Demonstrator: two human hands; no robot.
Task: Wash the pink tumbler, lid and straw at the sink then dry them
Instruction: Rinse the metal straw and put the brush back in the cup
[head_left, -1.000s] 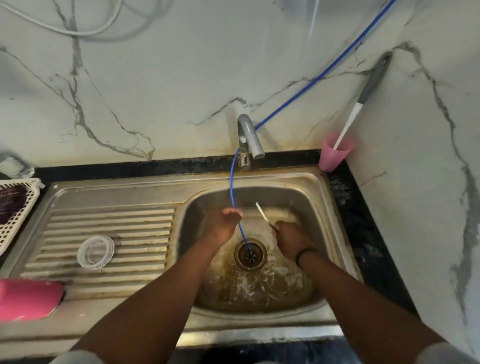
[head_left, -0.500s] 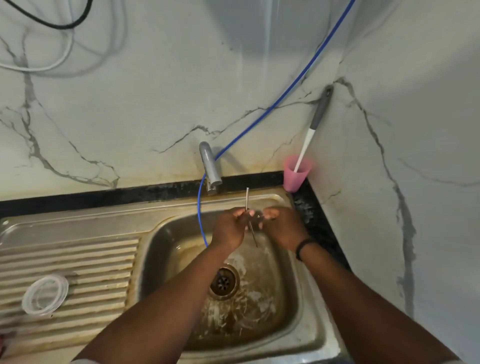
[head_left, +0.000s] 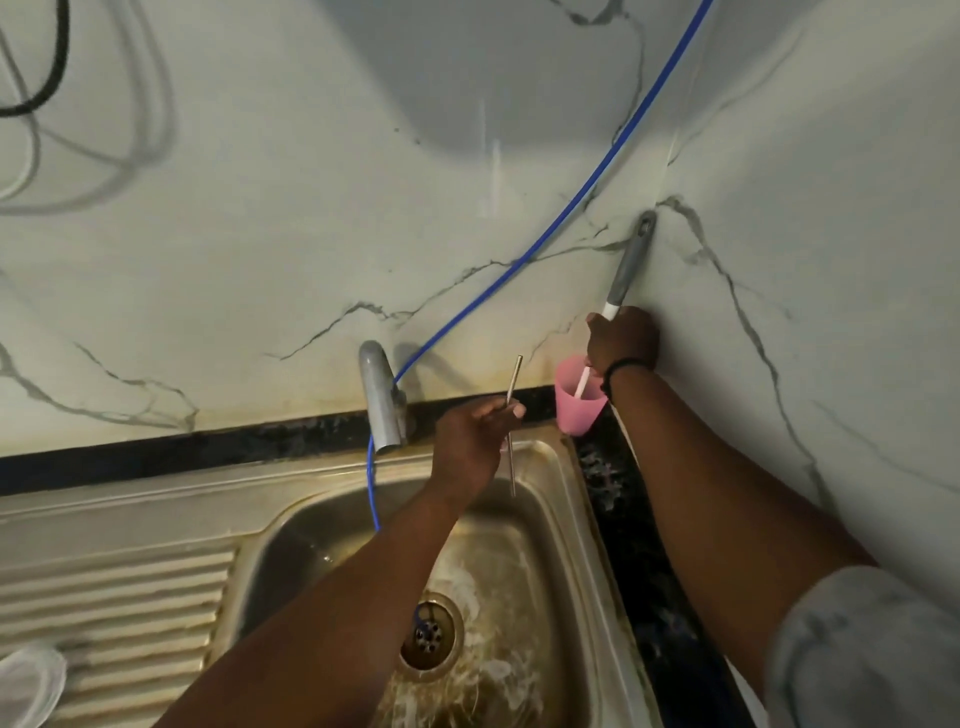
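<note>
The clear lid (head_left: 28, 686) is blurred and cut off at the lower-left edge (only part shows); the brush's (head_left: 631, 260) lower end is hidden inside the pink cup (head_left: 576, 410).

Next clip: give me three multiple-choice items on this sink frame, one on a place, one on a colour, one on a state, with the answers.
1. Where does the small pink plastic cup stand?
A. on the drainboard
B. in the back right corner of the black counter
C. inside the steel sink basin

2. What colour is the thin hose running down the wall to the tap?
A. blue
B. red
C. green

3. What is the left hand doing?
A. resting flat and empty
B. pinching the thin metal straw
C. turning the tap

Answers: 1 B, it sits by the wall corner, where the right hand grips the grey-handled brush. 2 A, plainly blue. 3 B, fingers close on the upright straw.
</note>
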